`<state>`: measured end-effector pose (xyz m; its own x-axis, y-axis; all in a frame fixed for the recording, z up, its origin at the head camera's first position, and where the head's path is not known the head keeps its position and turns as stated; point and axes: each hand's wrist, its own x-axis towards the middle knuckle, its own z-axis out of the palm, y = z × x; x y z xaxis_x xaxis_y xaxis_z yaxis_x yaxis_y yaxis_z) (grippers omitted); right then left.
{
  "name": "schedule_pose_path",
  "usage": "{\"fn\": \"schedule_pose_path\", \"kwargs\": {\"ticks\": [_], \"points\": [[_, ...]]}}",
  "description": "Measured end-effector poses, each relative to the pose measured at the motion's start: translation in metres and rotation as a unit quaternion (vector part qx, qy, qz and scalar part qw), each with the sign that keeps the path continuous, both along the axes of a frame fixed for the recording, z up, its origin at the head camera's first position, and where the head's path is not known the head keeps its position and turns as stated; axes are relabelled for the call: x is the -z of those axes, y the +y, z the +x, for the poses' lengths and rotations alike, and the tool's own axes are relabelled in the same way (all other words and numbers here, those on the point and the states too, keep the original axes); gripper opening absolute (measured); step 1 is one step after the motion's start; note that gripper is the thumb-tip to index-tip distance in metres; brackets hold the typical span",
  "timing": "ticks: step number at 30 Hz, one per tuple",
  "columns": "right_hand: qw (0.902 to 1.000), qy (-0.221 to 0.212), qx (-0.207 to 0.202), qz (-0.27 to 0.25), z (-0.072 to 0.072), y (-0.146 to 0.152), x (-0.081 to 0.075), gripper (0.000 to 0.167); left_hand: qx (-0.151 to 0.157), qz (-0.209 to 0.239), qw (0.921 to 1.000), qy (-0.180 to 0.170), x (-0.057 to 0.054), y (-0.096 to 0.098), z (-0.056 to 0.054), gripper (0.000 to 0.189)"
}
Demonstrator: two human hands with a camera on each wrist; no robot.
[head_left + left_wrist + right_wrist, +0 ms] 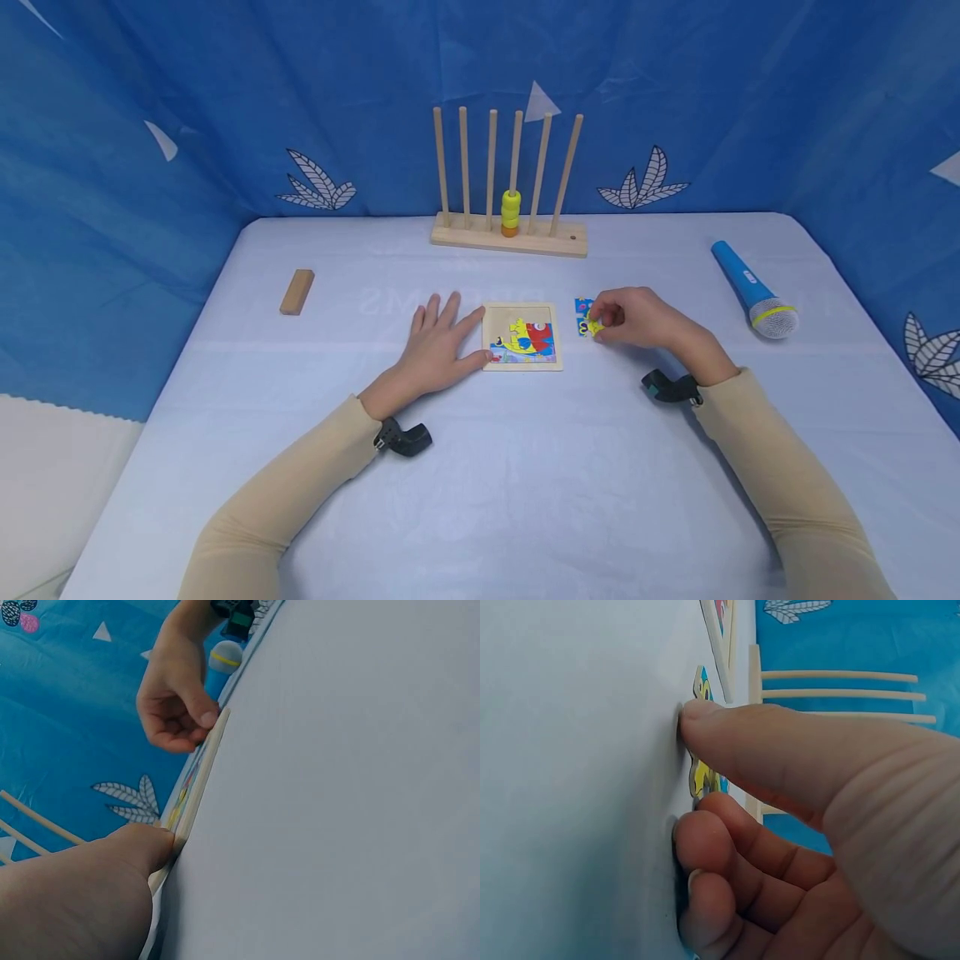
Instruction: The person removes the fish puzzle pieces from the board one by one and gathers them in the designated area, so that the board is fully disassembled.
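Note:
A square wooden puzzle tray (485, 333) lies mid-table, partly filled with red, yellow and blue pieces (528, 340). My left hand (437, 352) lies flat to its left, fingers spread, with the thumb on the tray's lower left edge and the index finger near its upper left corner. To the tray's right, my right hand (633, 318) holds a yellow puzzle piece (595, 327) between curled fingers and thumb, low at the table. In the right wrist view, that yellow piece (700, 780) shows between thumb and fingertips. Blue puzzle pieces (582, 308) lie beside it, partly hidden.
A wooden peg stand (480, 237) with yellow and orange beads (511, 210) on one rod stands behind the tray. Far left lies a wooden block (297, 292); on the right, a blue toy microphone (753, 292). Blue cloth (375, 100) hangs behind the white table.

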<state>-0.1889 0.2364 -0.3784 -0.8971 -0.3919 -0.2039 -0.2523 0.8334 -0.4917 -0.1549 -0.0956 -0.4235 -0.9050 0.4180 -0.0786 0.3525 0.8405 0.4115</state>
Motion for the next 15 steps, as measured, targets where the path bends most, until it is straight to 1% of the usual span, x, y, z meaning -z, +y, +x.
{"fn": "schedule_pose_path", "kwargs": {"ticks": [8,15], "points": [[1.0,-0.003,0.002,0.0,-0.0005,0.0004,0.0005,0.025,0.0,0.003,1.0,0.0,0.0003,-0.0005,0.0,0.076],[1.0,-0.002,0.002,0.005,-0.0002,-0.0016,0.0014,0.021,-0.001,0.004,1.0,-0.002,-0.0002,-0.0011,0.0003,0.076]]}}
